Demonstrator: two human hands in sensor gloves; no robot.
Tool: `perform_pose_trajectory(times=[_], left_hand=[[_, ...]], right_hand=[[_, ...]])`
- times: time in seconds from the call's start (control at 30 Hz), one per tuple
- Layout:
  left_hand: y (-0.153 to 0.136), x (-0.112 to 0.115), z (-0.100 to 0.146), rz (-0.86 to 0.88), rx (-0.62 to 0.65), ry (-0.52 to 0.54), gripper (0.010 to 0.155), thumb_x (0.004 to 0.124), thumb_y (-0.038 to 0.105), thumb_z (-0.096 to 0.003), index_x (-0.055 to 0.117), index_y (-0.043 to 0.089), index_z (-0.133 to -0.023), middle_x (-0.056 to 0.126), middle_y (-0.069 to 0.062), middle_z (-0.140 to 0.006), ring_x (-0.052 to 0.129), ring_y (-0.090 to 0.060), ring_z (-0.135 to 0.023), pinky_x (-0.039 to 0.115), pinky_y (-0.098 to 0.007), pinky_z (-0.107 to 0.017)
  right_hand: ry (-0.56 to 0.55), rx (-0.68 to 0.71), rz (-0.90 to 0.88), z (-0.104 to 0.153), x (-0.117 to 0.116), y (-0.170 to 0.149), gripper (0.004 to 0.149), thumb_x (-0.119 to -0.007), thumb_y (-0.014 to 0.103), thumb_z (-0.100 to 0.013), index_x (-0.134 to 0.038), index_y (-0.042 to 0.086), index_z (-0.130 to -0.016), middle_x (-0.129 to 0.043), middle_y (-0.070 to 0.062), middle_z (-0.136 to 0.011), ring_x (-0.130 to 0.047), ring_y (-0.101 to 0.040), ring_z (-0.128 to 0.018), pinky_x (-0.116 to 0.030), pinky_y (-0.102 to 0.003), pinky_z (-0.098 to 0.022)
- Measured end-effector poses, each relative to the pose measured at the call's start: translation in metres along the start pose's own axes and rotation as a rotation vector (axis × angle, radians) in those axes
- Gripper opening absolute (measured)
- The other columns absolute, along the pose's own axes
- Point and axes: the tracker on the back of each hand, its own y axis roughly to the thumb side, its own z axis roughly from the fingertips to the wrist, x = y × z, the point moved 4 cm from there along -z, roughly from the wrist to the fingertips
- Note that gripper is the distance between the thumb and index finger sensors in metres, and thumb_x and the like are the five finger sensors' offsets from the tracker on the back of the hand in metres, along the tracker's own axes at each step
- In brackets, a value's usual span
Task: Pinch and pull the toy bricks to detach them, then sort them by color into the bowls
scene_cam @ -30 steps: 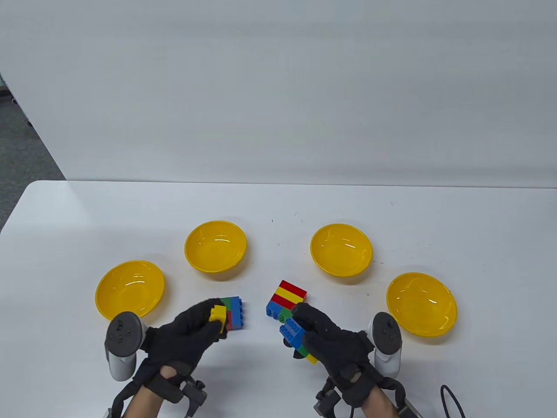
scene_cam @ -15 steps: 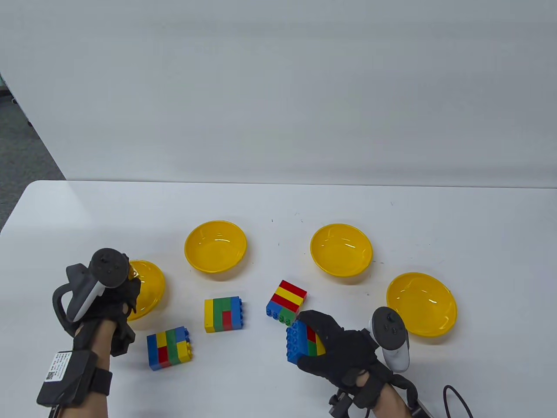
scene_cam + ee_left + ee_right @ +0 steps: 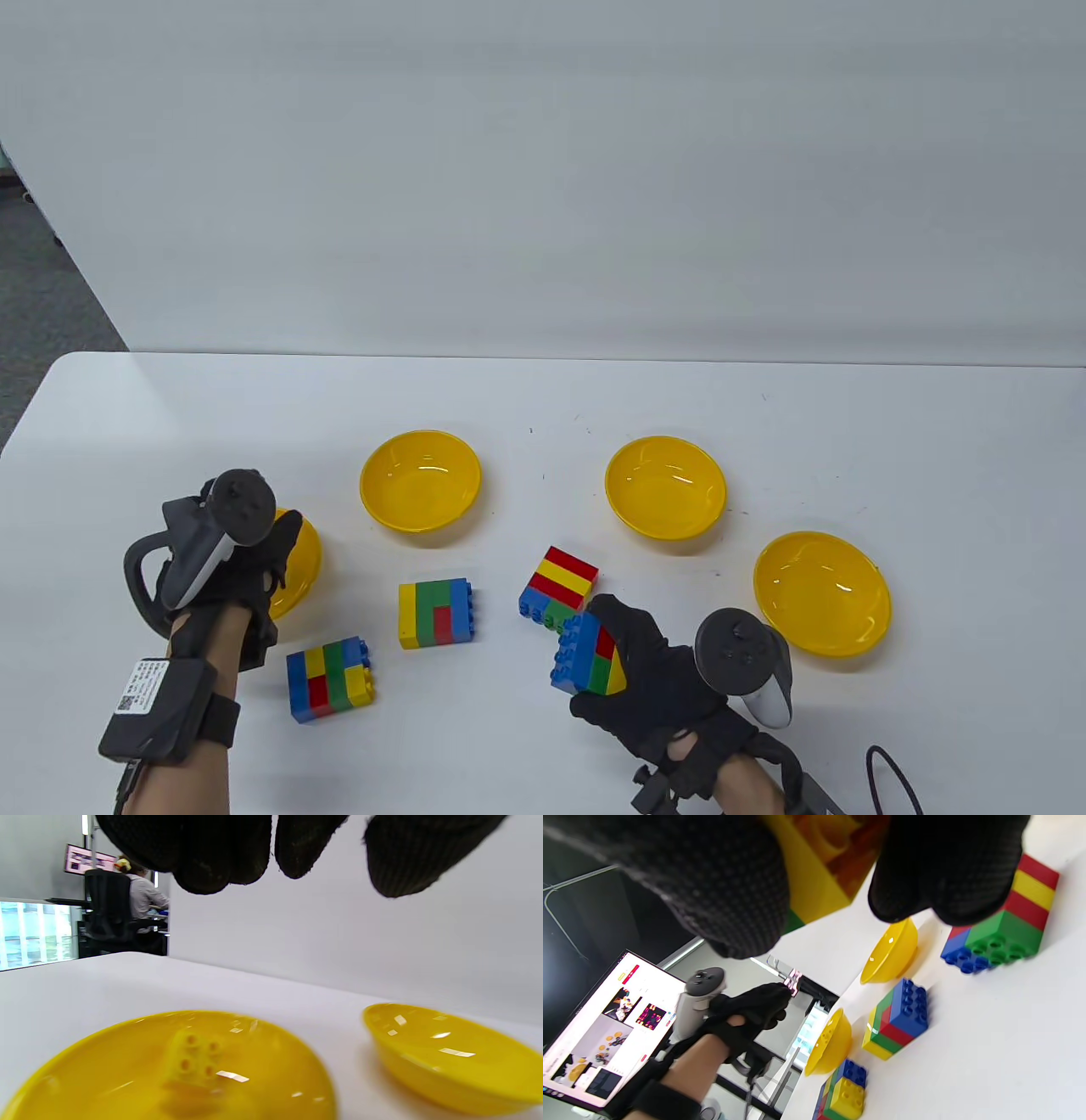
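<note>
My left hand (image 3: 276, 552) hovers over the far-left yellow bowl (image 3: 301, 577), its fingertips (image 3: 297, 853) loose and holding nothing. A small yellow brick (image 3: 193, 1058) lies inside that bowl (image 3: 106, 1069). My right hand (image 3: 602, 658) grips a block of blue, red, green and yellow bricks (image 3: 585, 658), tilted just above the table; its yellow underside (image 3: 818, 870) shows between thumb and fingers. Three more mixed blocks stand on the table: one at the front left (image 3: 331, 679), one in the middle (image 3: 434, 613), and one just beyond my right hand (image 3: 558, 586).
Three other yellow bowls stand in an arc: centre-left (image 3: 420, 480), centre-right (image 3: 665, 486) and far right (image 3: 821, 592). A black cable (image 3: 887, 777) lies at the front right. A white wall rises behind the table's far edge.
My left hand pulled a yellow brick off the middle block, carried it left to the far-left bowl and let it go. My right hand has lifted and tilted its block.
</note>
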Motion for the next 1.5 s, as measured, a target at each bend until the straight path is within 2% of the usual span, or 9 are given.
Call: perform_pose_trajectory(times=[0.2, 0.3, 0.47, 0.57, 0.83, 1.17, 1.27, 1.3, 1.5], left_hand=[[0.071, -0.041, 0.053, 0.269, 0.294, 0.072, 0.072, 0.079, 0.058, -0.0488, 0.061, 0.022, -0.108, 0.07, -0.021, -0.106, 0.085, -0.043, -0.086, 0.077, -0.057, -0.06], [0.102, -0.039, 0.083, 0.458, 0.418, 0.055, 0.071, 0.079, 0.06, -0.0478, 0.065, 0.02, -0.106, 0.08, -0.02, -0.099, 0.095, -0.038, -0.072, 0.084, -0.052, -0.05], [0.148, 0.034, 0.126, 0.742, 0.53, -0.223, 0.084, 0.079, 0.067, -0.0439, 0.057, 0.016, -0.106, 0.078, -0.02, -0.096, 0.097, -0.035, -0.064, 0.086, -0.049, -0.043], [0.165, 0.094, 0.143, 0.859, 0.516, -0.547, 0.084, 0.08, 0.069, -0.0429, 0.06, 0.015, -0.104, 0.079, -0.022, -0.093, 0.097, -0.037, -0.061, 0.085, -0.05, -0.039], [0.159, 0.1, 0.142, 1.014, 0.492, -0.581, 0.071, 0.09, 0.057, -0.0427, 0.078, 0.008, -0.092, 0.097, -0.019, -0.068, 0.108, -0.031, -0.041, 0.092, -0.048, -0.026], [0.156, 0.117, 0.138, 1.174, 0.453, -0.748, 0.073, 0.089, 0.059, -0.0384, 0.082, 0.007, -0.089, 0.099, -0.018, -0.063, 0.109, -0.027, -0.037, 0.095, -0.045, -0.024], [0.156, 0.122, 0.135, 1.39, 0.409, -0.881, 0.073, 0.089, 0.056, -0.0398, 0.081, 0.006, -0.091, 0.098, -0.021, -0.067, 0.108, -0.032, -0.041, 0.093, -0.049, -0.027], [0.155, 0.118, 0.133, 1.39, 0.444, -0.879, 0.071, 0.09, 0.056, -0.042, 0.079, 0.007, -0.093, 0.097, -0.021, -0.07, 0.107, -0.032, -0.045, 0.093, -0.049, -0.03], [0.128, 0.037, 0.102, 1.029, 0.459, -0.375, 0.07, 0.088, 0.055, -0.0455, 0.073, 0.011, -0.099, 0.091, -0.02, -0.08, 0.103, -0.034, -0.054, 0.09, -0.05, -0.037]], right_hand=[[-0.042, 0.091, 0.146, 0.003, -0.002, 0.015, 0.098, -0.1, 0.038, -0.03, -0.046, -0.007, -0.098, -0.06, -0.036, -0.092, -0.097, -0.042, -0.059, -0.093, -0.051, -0.036], [-0.069, 0.135, 0.209, 0.004, -0.005, 0.025, 0.098, -0.101, 0.039, -0.029, -0.049, -0.008, -0.097, -0.063, -0.036, -0.09, -0.1, -0.041, -0.056, -0.095, -0.051, -0.035], [-0.147, 0.176, 0.298, 0.009, -0.008, 0.035, 0.096, -0.101, 0.043, -0.028, -0.056, -0.01, -0.095, -0.07, -0.037, -0.086, -0.103, -0.04, -0.05, -0.098, -0.049, -0.029], [-0.152, 0.195, 0.378, 0.012, -0.012, 0.038, 0.096, -0.102, 0.043, -0.028, -0.059, -0.012, -0.093, -0.073, -0.037, -0.084, -0.105, -0.04, -0.047, -0.098, -0.049, -0.026], [-0.199, 0.296, 0.503, 0.018, -0.023, 0.05, 0.095, -0.103, 0.046, -0.026, -0.066, -0.014, -0.09, -0.08, -0.038, -0.079, -0.109, -0.037, -0.04, -0.102, -0.046, -0.02], [-0.182, 0.289, 0.309, 0.017, -0.02, 0.041, 0.095, -0.104, 0.046, -0.024, -0.068, -0.014, -0.088, -0.083, -0.037, -0.078, -0.112, -0.035, -0.039, -0.105, -0.043, -0.018], [-0.192, 0.237, 0.059, 0.016, -0.014, 0.036, 0.095, -0.105, 0.044, -0.025, -0.068, -0.016, -0.089, -0.081, -0.039, -0.078, -0.111, -0.038, -0.039, -0.103, -0.046, -0.018], [-0.197, 0.244, 0.085, 0.016, -0.014, 0.036, 0.095, -0.104, 0.045, -0.025, -0.067, -0.014, -0.09, -0.08, -0.038, -0.079, -0.11, -0.037, -0.041, -0.103, -0.045, -0.02], [-0.186, 0.18, 0.021, 0.014, -0.006, 0.024, 0.095, -0.1, 0.04, -0.029, -0.054, -0.007, -0.098, -0.065, -0.035, -0.091, -0.099, -0.04, -0.055, -0.095, -0.05, -0.033]])
